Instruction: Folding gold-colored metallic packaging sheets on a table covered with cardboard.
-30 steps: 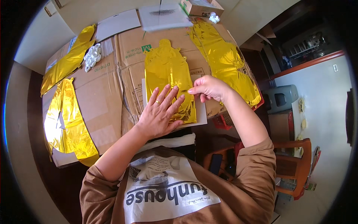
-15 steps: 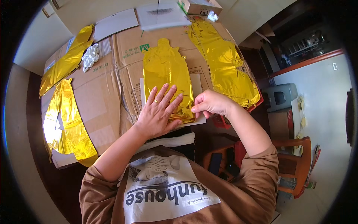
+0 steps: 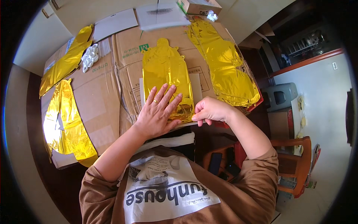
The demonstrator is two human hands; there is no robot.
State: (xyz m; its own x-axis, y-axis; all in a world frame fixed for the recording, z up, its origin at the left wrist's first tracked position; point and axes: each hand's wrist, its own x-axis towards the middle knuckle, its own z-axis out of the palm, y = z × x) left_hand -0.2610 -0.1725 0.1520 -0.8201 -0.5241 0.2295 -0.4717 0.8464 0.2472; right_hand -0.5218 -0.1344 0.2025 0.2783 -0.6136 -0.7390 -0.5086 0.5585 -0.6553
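A flat gold foil balloon (image 3: 165,71) lies on a white sheet (image 3: 195,86) on top of flattened brown cardboard (image 3: 100,93). My left hand (image 3: 158,112) lies flat with fingers spread on the balloon's near end and wears a ring. My right hand (image 3: 209,110) is closed at the balloon's lower right corner, pinching its edge together with the sheet.
More flat gold foil balloons lie at the right (image 3: 227,65), at the left (image 3: 65,121) and at the far left (image 3: 67,61). A small white lump (image 3: 90,57), grey sheets (image 3: 160,15) and a small box (image 3: 197,5) lie at the back. An orange chair (image 3: 294,164) stands at the right.
My right hand slid down along the balloon's right edge from its middle to the lower right corner. My left hand stayed flat on the balloon.
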